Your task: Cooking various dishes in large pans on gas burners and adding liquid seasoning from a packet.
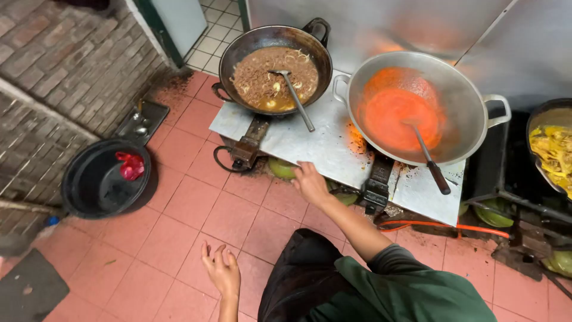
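While the right hand (311, 182) is reaching forward to the front edge of the steel counter (325, 146), its fingers are lying loosely curled against that edge and gripping nothing. The left hand (221, 271) is hanging lower over the red tiled floor (179, 220), palm open and fingers spread, holding nothing. A dark wok (275, 65) is sitting on the counter's left burner, filled with brown noodles, and a metal ladle (293, 95) is resting in it with its handle pointing toward the right hand. Just beside it, a silver wok (426, 107) is holding orange-red sauce, with a dark-handled ladle (430, 158) leaning over its near rim. A third wok (551, 146) of yellow food is showing at the right edge. Well apart on the floor to the left, a black basin (104, 179) is lying with a red scrap inside.
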